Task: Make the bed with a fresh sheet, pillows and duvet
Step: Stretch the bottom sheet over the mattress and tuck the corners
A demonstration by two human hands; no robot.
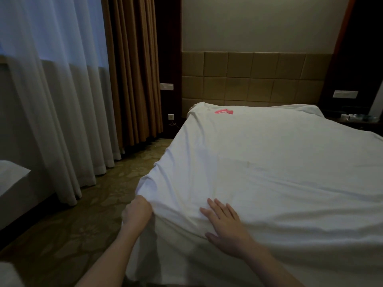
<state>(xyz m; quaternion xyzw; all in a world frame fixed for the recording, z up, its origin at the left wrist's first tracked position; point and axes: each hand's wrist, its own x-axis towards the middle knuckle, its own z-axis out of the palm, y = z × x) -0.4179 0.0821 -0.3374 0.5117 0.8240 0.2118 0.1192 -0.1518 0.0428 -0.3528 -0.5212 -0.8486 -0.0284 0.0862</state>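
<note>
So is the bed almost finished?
Not yet. The white sheet is spread over the bed. The left hand grips its near corner while the right hand presses it flat. No pillows or duvet are on the bed yet.

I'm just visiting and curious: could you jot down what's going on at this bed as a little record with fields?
Place: bedroom with a padded headboard
Bed cover: white sheet spread over the bed, wrinkled
Left hand: grips the sheet at the near corner
Right hand: rests flat on the sheet, fingers spread
Odd item: pink object lying on the sheet near the headboard
Window side: sheer curtain and brown curtain
Pillows, duvet: not clearly in view
</note>
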